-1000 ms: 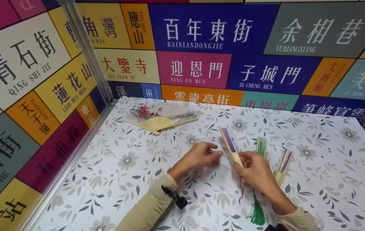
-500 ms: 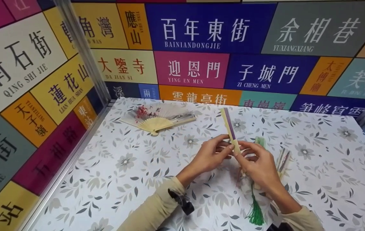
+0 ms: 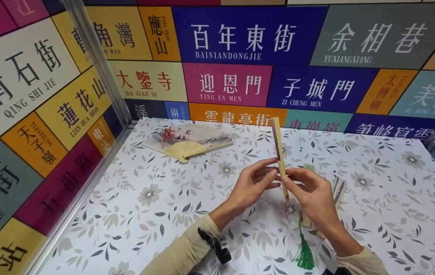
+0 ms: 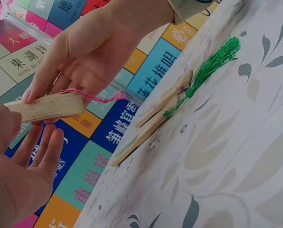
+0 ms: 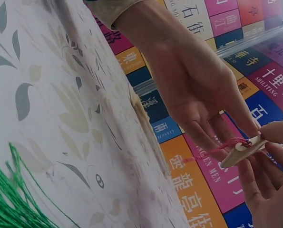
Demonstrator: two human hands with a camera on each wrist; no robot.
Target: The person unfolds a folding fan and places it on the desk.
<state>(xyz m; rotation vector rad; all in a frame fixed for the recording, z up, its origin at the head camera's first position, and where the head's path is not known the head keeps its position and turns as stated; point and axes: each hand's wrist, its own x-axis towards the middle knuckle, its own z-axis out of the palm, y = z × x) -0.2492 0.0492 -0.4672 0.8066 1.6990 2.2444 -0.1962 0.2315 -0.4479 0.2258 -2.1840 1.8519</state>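
A folded fan (image 3: 279, 147) with pale bamboo ribs and a purple strip stands nearly upright between both hands. My left hand (image 3: 249, 185) pinches its lower part from the left, thumb against the ribs. From the right, my right hand (image 3: 314, 194) pinches it close to the same spot. In the left wrist view, the fan's rounded end (image 4: 70, 104) pokes out between the hands, and a pink cord (image 4: 101, 98) hangs off it. That pink cord (image 5: 217, 148) also shows at the fan's end in the right wrist view.
A spread fan (image 3: 190, 147) with red blossoms lies at the table's back left. Behind my right hand lie a folded green fan (image 3: 309, 167) with a green tassel (image 3: 304, 254) and another folded fan (image 3: 338, 189). Sign-printed panels (image 3: 240, 34) wall the flowered tabletop (image 3: 125, 214).
My left hand has come in from the left and taken hold of the folded fan. The fan has been raised and turned from a leftward slant to almost upright, its narrow edge facing me.
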